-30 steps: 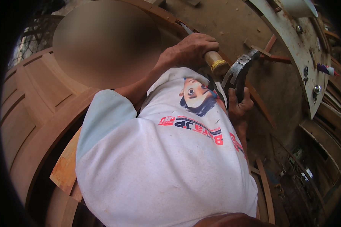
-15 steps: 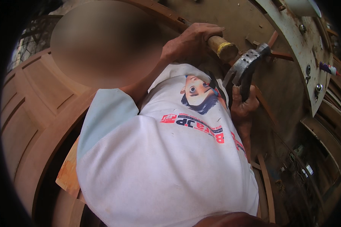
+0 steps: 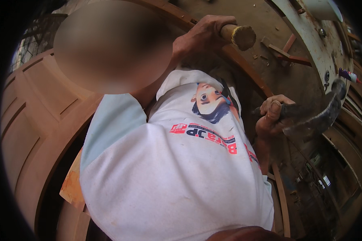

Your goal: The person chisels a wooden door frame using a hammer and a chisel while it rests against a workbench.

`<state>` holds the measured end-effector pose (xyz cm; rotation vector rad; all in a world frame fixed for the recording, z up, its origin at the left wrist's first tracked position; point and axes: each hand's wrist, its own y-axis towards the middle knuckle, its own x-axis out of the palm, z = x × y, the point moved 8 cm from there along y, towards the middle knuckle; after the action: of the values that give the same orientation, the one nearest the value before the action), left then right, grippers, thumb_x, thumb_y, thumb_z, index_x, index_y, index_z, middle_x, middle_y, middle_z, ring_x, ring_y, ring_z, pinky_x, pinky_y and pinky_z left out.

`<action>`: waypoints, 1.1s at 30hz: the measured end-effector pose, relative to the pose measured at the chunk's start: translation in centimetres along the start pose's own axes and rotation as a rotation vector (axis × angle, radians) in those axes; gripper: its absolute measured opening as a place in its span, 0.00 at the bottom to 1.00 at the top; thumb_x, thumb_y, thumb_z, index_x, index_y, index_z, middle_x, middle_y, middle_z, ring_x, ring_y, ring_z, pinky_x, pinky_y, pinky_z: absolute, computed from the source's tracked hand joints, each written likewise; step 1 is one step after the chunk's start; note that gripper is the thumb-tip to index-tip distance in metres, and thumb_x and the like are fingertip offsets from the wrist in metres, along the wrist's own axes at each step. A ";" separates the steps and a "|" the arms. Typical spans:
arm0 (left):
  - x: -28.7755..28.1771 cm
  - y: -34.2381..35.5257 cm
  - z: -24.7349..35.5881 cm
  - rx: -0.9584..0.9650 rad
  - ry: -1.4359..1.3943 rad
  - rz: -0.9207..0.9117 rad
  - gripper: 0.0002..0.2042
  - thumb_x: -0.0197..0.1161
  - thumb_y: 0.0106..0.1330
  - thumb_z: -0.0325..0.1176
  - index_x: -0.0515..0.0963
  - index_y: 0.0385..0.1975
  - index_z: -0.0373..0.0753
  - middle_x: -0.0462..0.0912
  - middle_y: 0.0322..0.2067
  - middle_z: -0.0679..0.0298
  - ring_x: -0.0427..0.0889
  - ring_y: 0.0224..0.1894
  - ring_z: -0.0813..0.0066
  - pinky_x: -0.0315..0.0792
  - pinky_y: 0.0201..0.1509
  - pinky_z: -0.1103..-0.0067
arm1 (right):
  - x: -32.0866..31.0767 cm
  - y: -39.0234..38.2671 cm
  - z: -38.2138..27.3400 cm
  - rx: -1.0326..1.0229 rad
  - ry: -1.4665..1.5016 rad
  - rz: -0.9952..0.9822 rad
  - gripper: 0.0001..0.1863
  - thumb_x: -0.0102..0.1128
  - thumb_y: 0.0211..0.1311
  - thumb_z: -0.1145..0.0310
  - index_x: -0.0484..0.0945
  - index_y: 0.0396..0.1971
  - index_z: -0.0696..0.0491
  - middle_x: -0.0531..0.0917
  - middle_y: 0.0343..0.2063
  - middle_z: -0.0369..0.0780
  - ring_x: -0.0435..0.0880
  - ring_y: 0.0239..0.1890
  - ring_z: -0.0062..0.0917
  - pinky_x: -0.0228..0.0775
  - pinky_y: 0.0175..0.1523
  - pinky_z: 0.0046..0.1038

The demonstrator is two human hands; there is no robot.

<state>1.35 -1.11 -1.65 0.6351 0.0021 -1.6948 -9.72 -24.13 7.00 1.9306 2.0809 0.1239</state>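
At the upper middle, my left hand (image 3: 207,35) is wrapped round a thick wooden handle (image 3: 228,33). Its round butt end, edged with yellow, faces out past my thumb side; the rest of the tool is hidden. Lower and to the right, my right hand (image 3: 274,115) grips a claw hammer (image 3: 323,116) by its dark handle. The hammer's metal head is off to the right, smeared by motion and apart from the wooden handle. Between my arms is the white printed shirt (image 3: 177,172) that I wear.
Panelled wooden doors (image 3: 40,104) stand at the left. A long wooden beam (image 3: 245,66) runs diagonally behind my hands. Wood offcuts (image 3: 287,54) lie on the floor. At the upper right is a pale board (image 3: 309,40) with round metal fittings and a glue tube (image 3: 348,75) beside it.
My right hand has swung the hammer to the right, away from the wooden handle, and turned it. My left hand has risen slightly, and the handle's butt end now faces me more.
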 end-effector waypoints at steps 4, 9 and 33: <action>0.0 0.2 0.2 0.062 -0.022 -0.004 0.19 0.79 0.51 0.29 0.77 0.40 0.39 0.84 0.33 0.55 0.84 0.35 0.58 0.77 0.40 0.69 | 3.1 1.1 3.2 -0.009 -0.638 -0.201 0.15 0.65 0.72 0.63 0.75 0.33 0.59 0.74 0.17 0.39 0.75 0.19 0.22 0.65 0.25 0.29; 0.9 -0.6 0.0 0.044 0.031 0.018 0.20 0.78 0.51 0.30 0.76 0.41 0.38 0.83 0.34 0.53 0.83 0.37 0.53 0.76 0.40 0.68 | 3.4 0.7 4.9 0.211 -0.450 -0.268 0.15 0.69 0.70 0.60 0.76 0.33 0.55 0.77 0.18 0.39 0.76 0.19 0.24 0.69 0.27 0.31; -15.2 1.6 -1.3 -0.226 -0.095 0.828 0.25 0.62 0.71 0.62 0.74 0.47 0.44 0.73 0.27 0.73 0.71 0.29 0.84 0.67 0.31 0.83 | 0.9 4.8 7.6 0.275 -0.285 -0.283 0.16 0.69 0.70 0.57 0.78 0.34 0.55 0.74 0.19 0.31 0.70 0.24 0.15 0.64 0.29 0.23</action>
<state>4.60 12.76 3.94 0.3107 -0.1204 -0.9019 -3.11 -23.81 0.84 1.6466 2.2310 -0.4930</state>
